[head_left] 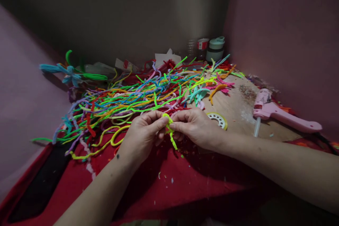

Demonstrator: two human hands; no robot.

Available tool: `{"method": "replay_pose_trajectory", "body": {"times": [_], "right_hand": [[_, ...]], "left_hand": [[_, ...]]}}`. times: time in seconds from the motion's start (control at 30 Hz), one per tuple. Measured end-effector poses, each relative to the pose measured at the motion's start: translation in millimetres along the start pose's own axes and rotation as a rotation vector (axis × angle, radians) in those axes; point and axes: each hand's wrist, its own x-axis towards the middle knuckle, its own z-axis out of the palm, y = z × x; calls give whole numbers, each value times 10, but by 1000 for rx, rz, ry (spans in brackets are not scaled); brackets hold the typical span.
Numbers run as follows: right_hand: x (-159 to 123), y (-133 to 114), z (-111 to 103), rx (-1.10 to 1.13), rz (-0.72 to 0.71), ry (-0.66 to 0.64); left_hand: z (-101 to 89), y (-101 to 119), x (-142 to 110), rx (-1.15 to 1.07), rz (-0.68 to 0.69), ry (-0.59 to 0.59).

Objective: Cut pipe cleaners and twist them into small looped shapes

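Between my two hands is a yellow pipe cleaner (173, 140), bent into a small loop at the top with a twisted tail hanging down. My left hand (144, 130) pinches its upper part between thumb and fingers. From the other side my right hand (194, 127) grips it too, thumb close to the left thumb. The fingers hide part of the bent piece. Just beyond my hands spreads a big tangled heap of colourful pipe cleaners (127, 100).
A pink glue gun (286, 113) lies at the right on a brown board (235, 106), near a tape roll (224, 122). Bottles and a teal-lidded cup (215, 51) stand at the back. A blue pipe-cleaner flower (70, 74) is at far left. Red cloth (180, 183) covers the table.
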Motion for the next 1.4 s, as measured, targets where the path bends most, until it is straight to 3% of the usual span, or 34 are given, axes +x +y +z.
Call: {"method": "replay_pose_trajectory", "body": {"times": [0.17,0.3,0.47,0.57,0.73,0.97,1.07,1.2,1.4], "right_hand": [[21,29,-27,-204,-110,67],[9,6,-39,-338,-161,95],[-32,-1,-27,-399,-192,111],[-34,5,-21,-376,-190,114],[-1,30,-29,-362,-215,113],[17,1,-59,-371,-197,120],[25,-15,-55,-280,-119,50],[43,-7,-42,8,14,-21],[58,19,-53,368,104,-85]], "left_hand": [[8,25,-18,285,86,111],[4,-1,-27,360,112,174],[-2,-46,-18,70,-14,35],[0,-59,3,-62,-11,-25],[-53,-48,34,52,37,17],[-85,-19,37,102,-29,-80],[-76,-25,36,131,-5,-67],[-73,-27,17,199,32,-29],[-82,-2,-12,272,82,-31]]}}
